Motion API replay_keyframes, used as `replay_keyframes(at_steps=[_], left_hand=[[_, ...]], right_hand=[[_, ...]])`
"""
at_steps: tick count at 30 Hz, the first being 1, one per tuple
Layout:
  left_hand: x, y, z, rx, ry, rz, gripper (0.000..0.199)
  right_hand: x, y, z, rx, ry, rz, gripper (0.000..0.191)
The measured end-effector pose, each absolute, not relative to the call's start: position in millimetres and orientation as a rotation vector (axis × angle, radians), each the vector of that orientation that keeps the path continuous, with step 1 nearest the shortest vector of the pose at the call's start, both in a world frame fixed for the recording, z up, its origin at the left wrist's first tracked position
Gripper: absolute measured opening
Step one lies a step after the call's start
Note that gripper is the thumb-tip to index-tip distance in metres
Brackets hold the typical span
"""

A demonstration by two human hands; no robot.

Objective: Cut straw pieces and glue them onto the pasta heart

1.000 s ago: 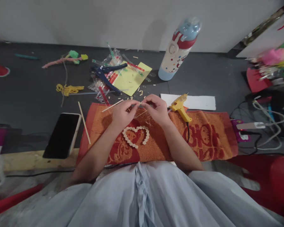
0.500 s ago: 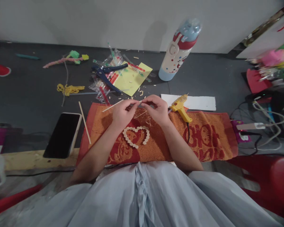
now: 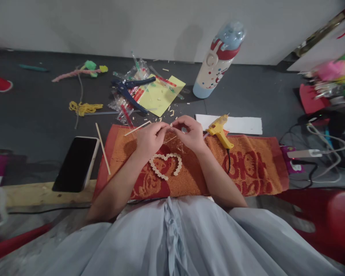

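My left hand (image 3: pixel 151 138) and my right hand (image 3: pixel 190 132) meet fingertip to fingertip above the towel (image 3: pixel 189 180). Both are closed in a pinch around something tiny and pale at the tips, too small to name. Below them on the orange and red towel lies a heart-shaped outline (image 3: pixel 151 164) built from small pale pieces, with a gap at its lower right. One thin wooden stick (image 3: pixel 170 140) rests under the hands, and another stick (image 3: pixel 136 128) sits by my left hand. A yellow hot glue gun (image 3: pixel 220 132) lies right of my right hand.
Behind the hands are small cut bits, a yellow paper (image 3: pixel 161 97), blue-handled cutters (image 3: pixel 129 94) and plastic packets. A tall bottle (image 3: pixel 214 63) stands at the back. A phone (image 3: pixel 76 164) and a stick (image 3: pixel 102 148) lie left; a white strip (image 3: pixel 245 124) lies right.
The fingertips have shifted slightly, and the thumbs now sit a little higher and closer to the index fingers. The heart outline and everything on the table stay where they were.
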State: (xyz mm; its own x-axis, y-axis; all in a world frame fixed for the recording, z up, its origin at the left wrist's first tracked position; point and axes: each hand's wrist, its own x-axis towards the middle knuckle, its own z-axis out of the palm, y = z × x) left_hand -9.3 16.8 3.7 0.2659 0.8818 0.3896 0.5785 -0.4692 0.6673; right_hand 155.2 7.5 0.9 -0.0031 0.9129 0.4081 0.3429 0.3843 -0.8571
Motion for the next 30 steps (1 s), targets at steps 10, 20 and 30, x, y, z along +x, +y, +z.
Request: replay_keyframes(at_steps=[10, 20, 30], left_hand=[[-3, 19, 7, 1.483, 1.134, 0.971, 0.022], [-1, 23, 12, 1.109, 1.071, 0.879, 0.029], [1, 22, 22, 0.91, 1.0, 0.667, 0.02]], right_hand=[[160, 10, -2, -1.153, -1.486, 0.645, 0.005], [163, 10, -4, -1.138, -1.484, 0.685, 0.006], [164, 6, 4, -1.056, -1.654, 0.631, 0.009]])
